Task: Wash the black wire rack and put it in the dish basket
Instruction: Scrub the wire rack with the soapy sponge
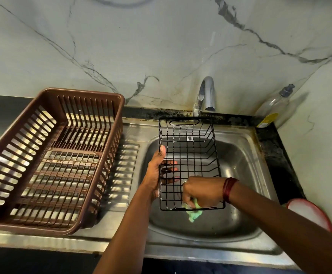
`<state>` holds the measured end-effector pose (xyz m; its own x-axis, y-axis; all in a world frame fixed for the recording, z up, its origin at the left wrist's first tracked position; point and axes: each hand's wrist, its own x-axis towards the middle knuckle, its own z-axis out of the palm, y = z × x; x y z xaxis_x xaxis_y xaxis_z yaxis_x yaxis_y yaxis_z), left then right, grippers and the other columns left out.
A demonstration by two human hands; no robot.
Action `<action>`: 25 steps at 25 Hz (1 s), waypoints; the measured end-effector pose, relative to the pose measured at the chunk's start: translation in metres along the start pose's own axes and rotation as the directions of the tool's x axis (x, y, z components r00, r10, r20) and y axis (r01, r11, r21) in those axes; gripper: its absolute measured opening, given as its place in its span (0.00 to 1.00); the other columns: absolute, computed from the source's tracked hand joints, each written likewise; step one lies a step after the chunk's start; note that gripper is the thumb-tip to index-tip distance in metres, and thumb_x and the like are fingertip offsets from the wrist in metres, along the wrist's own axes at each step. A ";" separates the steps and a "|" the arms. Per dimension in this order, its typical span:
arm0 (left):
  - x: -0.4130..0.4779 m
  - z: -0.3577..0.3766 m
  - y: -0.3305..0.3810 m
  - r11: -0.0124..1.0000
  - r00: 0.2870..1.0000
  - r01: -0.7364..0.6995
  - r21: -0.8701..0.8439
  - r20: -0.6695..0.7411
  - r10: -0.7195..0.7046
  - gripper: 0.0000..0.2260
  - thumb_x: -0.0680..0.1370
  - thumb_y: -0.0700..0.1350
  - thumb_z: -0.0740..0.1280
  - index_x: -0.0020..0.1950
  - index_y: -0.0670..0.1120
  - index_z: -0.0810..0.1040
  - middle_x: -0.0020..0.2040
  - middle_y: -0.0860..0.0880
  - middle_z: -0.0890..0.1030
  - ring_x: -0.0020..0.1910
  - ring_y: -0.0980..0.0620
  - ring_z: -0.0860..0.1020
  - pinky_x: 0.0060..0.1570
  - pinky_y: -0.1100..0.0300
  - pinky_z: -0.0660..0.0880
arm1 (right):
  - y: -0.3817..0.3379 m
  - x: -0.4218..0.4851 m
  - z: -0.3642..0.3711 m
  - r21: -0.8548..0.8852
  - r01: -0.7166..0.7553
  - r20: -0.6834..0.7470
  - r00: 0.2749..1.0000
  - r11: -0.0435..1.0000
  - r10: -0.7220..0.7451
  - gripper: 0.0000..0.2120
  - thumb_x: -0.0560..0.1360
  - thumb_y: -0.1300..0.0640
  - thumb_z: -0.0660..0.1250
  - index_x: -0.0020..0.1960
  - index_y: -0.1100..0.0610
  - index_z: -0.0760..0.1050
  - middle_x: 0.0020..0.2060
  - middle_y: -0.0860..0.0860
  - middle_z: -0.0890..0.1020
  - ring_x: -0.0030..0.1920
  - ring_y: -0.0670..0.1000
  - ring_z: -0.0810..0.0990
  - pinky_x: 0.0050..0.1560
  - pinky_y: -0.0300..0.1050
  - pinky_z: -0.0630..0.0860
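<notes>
The black wire rack is hanging over the steel sink; the left hand is gripping its left side, fingers curling through the wires; the right hand is clutching a green sponge at its near edge; the brown dish basket is sitting left on the drainboard.

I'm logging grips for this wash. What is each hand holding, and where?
The left hand grips the black wire rack by its left side; the right hand holds a green scrub pad by its upper end.
</notes>
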<state>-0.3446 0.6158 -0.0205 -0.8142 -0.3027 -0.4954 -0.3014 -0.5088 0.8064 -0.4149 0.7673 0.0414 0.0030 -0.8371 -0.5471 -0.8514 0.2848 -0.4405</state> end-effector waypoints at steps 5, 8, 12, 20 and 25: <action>-0.001 -0.009 0.004 0.998 0.998 -0.035 0.054 -0.048 0.038 0.37 0.74 0.66 0.67 0.77 0.47 0.66 0.54 0.40 0.83 0.49 0.44 0.83 0.44 0.44 0.84 | 0.007 -0.004 -0.007 -0.140 -0.066 -0.027 0.998 0.988 0.063 0.13 0.72 0.73 0.60 0.45 0.61 0.81 0.44 0.54 0.83 0.47 0.50 0.80 0.49 0.44 0.77; -0.001 -0.011 0.010 0.988 0.994 -0.105 0.118 -0.026 0.109 0.35 0.75 0.66 0.66 0.77 0.51 0.65 0.59 0.41 0.80 0.53 0.45 0.82 0.46 0.46 0.84 | 0.008 0.002 -0.012 0.060 -0.072 -0.223 0.971 0.996 0.083 0.13 0.73 0.72 0.62 0.46 0.58 0.80 0.42 0.45 0.80 0.45 0.42 0.78 0.54 0.43 0.78; 0.000 -0.009 0.008 0.977 0.988 -0.149 0.155 -0.006 0.152 0.36 0.72 0.66 0.67 0.75 0.50 0.67 0.55 0.43 0.80 0.49 0.45 0.81 0.39 0.57 0.81 | -0.020 0.014 0.015 0.331 0.107 -0.319 0.948 0.938 0.004 0.12 0.72 0.72 0.65 0.44 0.56 0.80 0.39 0.37 0.77 0.43 0.33 0.76 0.48 0.30 0.70; 0.007 -0.020 0.003 0.983 0.990 -0.118 0.143 -0.055 0.127 0.35 0.71 0.61 0.67 0.78 0.56 0.64 0.57 0.41 0.81 0.49 0.46 0.81 0.39 0.52 0.82 | 0.017 -0.011 0.011 -0.092 0.046 -0.136 0.989 0.995 -0.058 0.12 0.69 0.72 0.64 0.39 0.58 0.81 0.40 0.51 0.82 0.41 0.45 0.75 0.43 0.38 0.72; 0.005 -0.017 0.008 0.980 0.986 -0.141 0.140 -0.075 0.152 0.35 0.73 0.59 0.70 0.79 0.54 0.64 0.59 0.42 0.79 0.49 0.46 0.80 0.46 0.48 0.81 | 0.007 -0.004 0.017 -0.032 0.049 -0.234 0.971 0.998 -0.055 0.10 0.74 0.68 0.65 0.48 0.55 0.80 0.46 0.49 0.82 0.46 0.44 0.78 0.51 0.40 0.75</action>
<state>-0.3428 0.5963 -0.0219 -0.8113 -0.4360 -0.3895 -0.2500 -0.3435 0.9053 -0.4118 0.7800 0.0286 -0.0728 -0.9377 -0.3398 -0.8666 0.2281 -0.4439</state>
